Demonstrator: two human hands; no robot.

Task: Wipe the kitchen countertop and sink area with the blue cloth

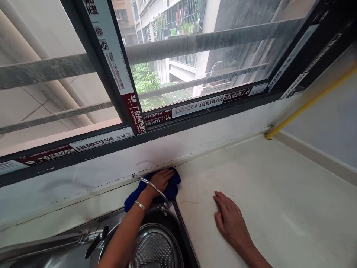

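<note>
A dark blue cloth (pixel 174 188) lies bunched on the counter along the back edge of the sink. My left hand (pixel 161 180) presses down on it, fingers close together over the fabric, with a bracelet on the wrist. A thin chrome spout (pixel 150 183) passes in front of this hand, and its base stands at the sink's corner beside the cloth. To the right, my right hand (pixel 230 219) rests on the pale countertop (pixel 264 186), holding nothing, with its fingers stretched out and the thumb apart.
A steel sink (pixel 185 234) holds a round metal perforated pan or strainer (pixel 154 245). A larger faucet (pixel 55 242) reaches in from the left. Behind the counter runs a dark window frame (pixel 134 139) with labels. A yellow pipe (pixel 306 106) rises at the right corner.
</note>
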